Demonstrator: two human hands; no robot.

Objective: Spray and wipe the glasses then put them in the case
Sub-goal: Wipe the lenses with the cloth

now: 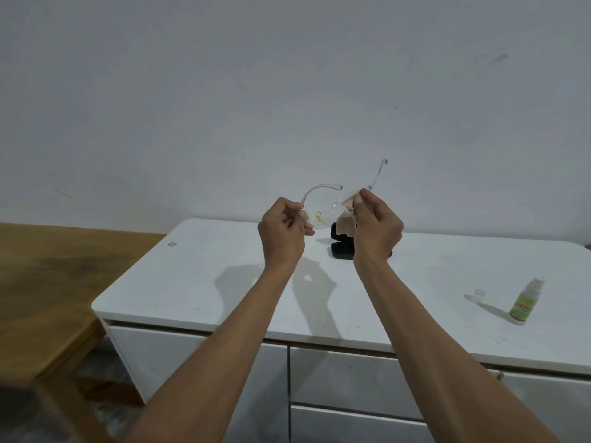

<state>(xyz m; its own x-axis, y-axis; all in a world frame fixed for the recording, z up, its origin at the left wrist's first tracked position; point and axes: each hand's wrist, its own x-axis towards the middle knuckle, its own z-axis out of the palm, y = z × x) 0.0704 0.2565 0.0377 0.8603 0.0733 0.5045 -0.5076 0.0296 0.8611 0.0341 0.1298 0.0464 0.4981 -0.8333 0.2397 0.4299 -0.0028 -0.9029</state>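
Clear-framed glasses held up above the white surface, both hands on them.

The left hand pinches one lens edge; the right hand presses a beige cloth onto the other lens. Behind them sits the black case; the spray bottle and its clear cap stand far right.

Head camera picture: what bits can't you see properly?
- Black glasses case, head view: the right hand and the beige wiping cloth cover most of it.
- Small spray bottle with green label, head view: label print too small to read.
- Clear plastic glasses, head view: the yellow marks on the lens are too small to identify; the left hand hides one lens edge.
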